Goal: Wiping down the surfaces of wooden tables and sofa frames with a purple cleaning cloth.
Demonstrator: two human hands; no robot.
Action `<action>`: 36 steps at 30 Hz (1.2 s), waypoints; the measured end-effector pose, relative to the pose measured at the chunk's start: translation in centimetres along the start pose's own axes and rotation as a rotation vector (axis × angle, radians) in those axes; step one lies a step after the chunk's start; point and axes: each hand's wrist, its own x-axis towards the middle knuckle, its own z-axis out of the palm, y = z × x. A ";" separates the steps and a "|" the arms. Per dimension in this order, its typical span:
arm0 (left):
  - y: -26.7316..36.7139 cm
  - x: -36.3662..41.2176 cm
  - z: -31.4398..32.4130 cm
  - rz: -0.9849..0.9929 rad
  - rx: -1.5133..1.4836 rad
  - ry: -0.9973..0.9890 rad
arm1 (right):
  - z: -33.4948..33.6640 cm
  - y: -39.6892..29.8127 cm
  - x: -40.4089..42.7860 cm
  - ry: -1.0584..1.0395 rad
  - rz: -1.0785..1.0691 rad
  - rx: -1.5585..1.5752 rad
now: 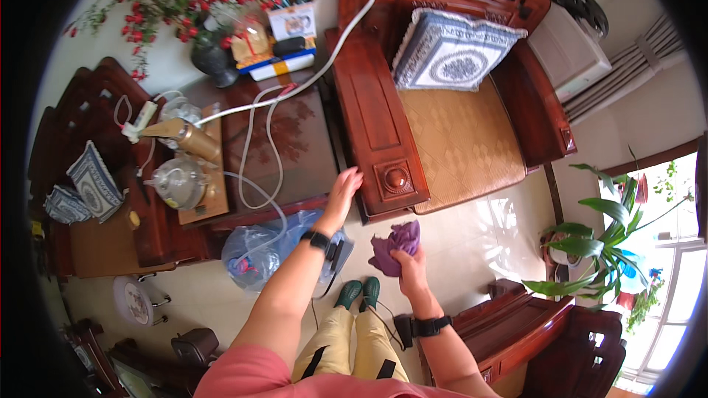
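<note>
My right hand [412,273] holds a crumpled purple cloth [395,246] above the tiled floor. Reaching forward, my left hand [340,204] has its fingers extended and nothing visible in it. Its fingertips are close to the side of a carved reddish wood armrest [376,116]; whether they touch it I cannot tell. A round carved boss [396,177] decorates that armrest's front end. Beside my left hand is a dark side table [293,171] with a glossy top. The armrest belongs to a wooden armchair with a woven seat mat [462,143] and a blue-and-white cushion [459,52].
On the side table are a gold hair dryer [193,139], a glass pot [180,182], a looping white cord [271,143], a dark vase [214,58] and boxes [293,19]. Clear plastic bags [251,257] lie below. A wooden bench [498,326] and potted plant [597,243] are right.
</note>
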 end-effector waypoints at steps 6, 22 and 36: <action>-3.5 -20.3 -14.3 -0.285 0.096 0.293 | 11.8 -2.7 3.3 -0.251 -0.032 0.023; 1.3 -33.5 -10.4 -0.329 0.281 0.216 | 8.6 -4.0 4.6 -0.464 -0.316 -0.778; 14.4 -40.2 -2.0 -0.522 0.813 -0.450 | -14.2 -12.7 -16.0 -0.413 0.040 -0.889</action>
